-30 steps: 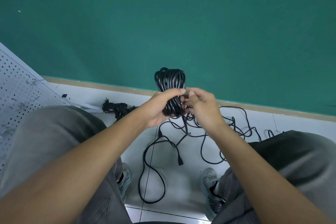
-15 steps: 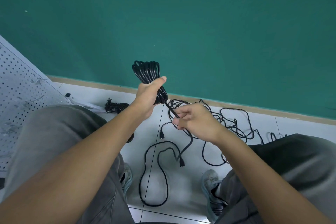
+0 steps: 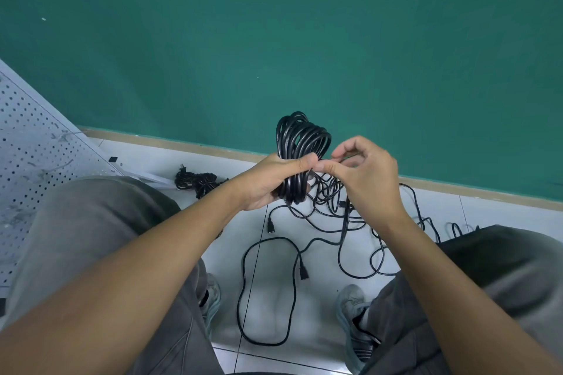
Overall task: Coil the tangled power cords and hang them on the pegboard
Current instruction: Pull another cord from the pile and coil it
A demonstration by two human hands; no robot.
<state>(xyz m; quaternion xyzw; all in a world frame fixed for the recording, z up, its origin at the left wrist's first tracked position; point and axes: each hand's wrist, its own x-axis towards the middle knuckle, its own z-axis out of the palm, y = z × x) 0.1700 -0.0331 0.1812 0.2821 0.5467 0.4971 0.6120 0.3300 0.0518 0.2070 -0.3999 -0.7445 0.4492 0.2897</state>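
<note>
— Black rubber cord coil [image 3: 300,155]: where is it?

— I see my left hand [image 3: 268,183] curled round it above the white tiled floor [image 3: 307,301]. My right hand [image 3: 365,173] pinches near its edge; tangled loose cords [image 3: 341,222] lie below, the white pegboard [image 3: 33,161] left.

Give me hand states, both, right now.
Left hand: closed, gripping the coiled cord.
Right hand: fingers curled, pinching a cord strand by the coil.
</note>
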